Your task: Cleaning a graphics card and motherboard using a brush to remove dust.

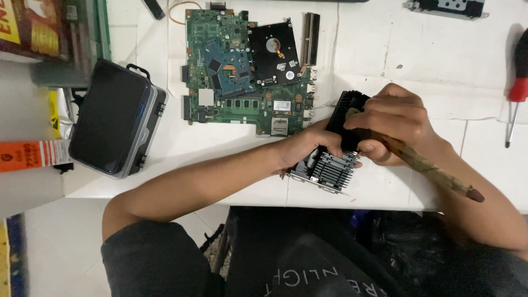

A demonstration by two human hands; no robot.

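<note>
At about 9 o'clock on the white table (418,66) a black carrying case (113,118) lies shut, well clear of the work. Toward 12 o'clock sits a green laptop motherboard (242,82) with a bare hard drive (273,52) resting on its upper right corner.

Just below and right of centre, the left hand (305,147) has its grip pressed around the near left side of a black finned heatsink card (330,168), which is tilted up off the table at its edge. The right hand (393,124) pinches a worn wooden-handled brush (426,165) close to its head, bristles against the card's top end, handle trailing toward 4 o'clock.

The card hangs near the table's front edge; if the left grip slackens while the brush pushes, it could likely slide off toward the lap. Hard strokes might bend the thin fins or snag a small part. Loosened dust could drift onto the open motherboard just beside it.

At 3 o'clock a red-handled screwdriver (517,88) lies apart.
</note>
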